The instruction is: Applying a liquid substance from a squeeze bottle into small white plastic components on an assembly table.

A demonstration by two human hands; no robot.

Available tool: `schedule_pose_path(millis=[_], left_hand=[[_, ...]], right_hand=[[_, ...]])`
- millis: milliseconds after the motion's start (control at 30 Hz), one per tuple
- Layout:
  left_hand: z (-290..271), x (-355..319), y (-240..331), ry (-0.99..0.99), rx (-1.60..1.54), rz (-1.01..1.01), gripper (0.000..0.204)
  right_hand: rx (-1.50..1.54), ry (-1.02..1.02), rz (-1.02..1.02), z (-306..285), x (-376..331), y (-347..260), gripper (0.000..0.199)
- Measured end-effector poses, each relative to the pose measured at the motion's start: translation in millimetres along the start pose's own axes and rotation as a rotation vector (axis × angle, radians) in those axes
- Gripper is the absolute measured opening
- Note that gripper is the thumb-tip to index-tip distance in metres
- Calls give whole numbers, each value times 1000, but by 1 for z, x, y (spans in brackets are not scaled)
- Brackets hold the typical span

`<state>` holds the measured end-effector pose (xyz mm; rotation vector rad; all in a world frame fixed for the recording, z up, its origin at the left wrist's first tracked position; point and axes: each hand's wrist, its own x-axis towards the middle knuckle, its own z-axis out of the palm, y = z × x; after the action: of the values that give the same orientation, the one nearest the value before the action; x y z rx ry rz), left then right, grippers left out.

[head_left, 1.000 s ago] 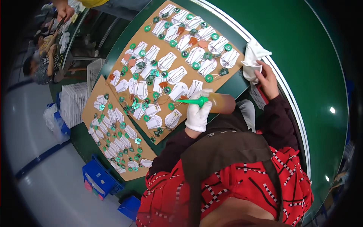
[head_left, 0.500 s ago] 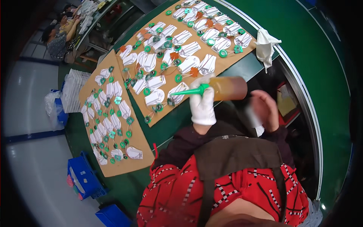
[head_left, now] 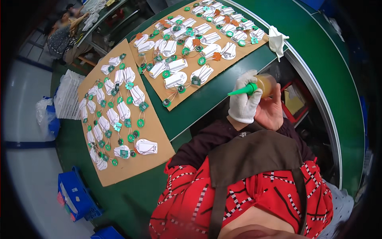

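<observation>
My left hand [head_left: 243, 104], in a white glove, is closed around an amber squeeze bottle [head_left: 266, 83]. The bottle is tilted, its tapered green nozzle [head_left: 243, 90] pointing left. My bare right hand [head_left: 269, 112] cups the bottle's right end, palm partly showing, with some fingers hidden behind it. To the left of my hands lies a brown board [head_left: 184, 99] bearing white plastic housings [head_left: 203, 74] wired to small green circuit boards [head_left: 196, 81] and round green discs. A second brown board [head_left: 153, 159] with similar parts lies farther left.
Both boards rest on a green table [head_left: 187, 115]. A white cloth item [head_left: 277, 42] hangs at the table's far right edge. A red tray [head_left: 296, 99] is below on the right. White crates [head_left: 68, 95] and a blue bin [head_left: 77, 195] stand left. Other people sit at the far left.
My left hand has moved the bottle to the right and toward me, away from the boards. My right hand has come up to the bottle's end. The view has shifted slightly.
</observation>
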<state>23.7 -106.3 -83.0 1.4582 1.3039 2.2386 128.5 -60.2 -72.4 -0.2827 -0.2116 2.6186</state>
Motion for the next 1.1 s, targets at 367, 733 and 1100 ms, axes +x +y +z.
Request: schedule_pose_path(millis=[367,733,1100], left_hand=[[-47,-16,-2,-46,-69,-287,34],[-93,-25,4,-285,-27,-441,26],[-78,22,15,-175,313,-466,24]], right_hand=[[-409,-226,-221,54,64,-60,65],[-484,-213,-339,41,101,-105,67],[-508,-68,-353,1,164,-135,65]])
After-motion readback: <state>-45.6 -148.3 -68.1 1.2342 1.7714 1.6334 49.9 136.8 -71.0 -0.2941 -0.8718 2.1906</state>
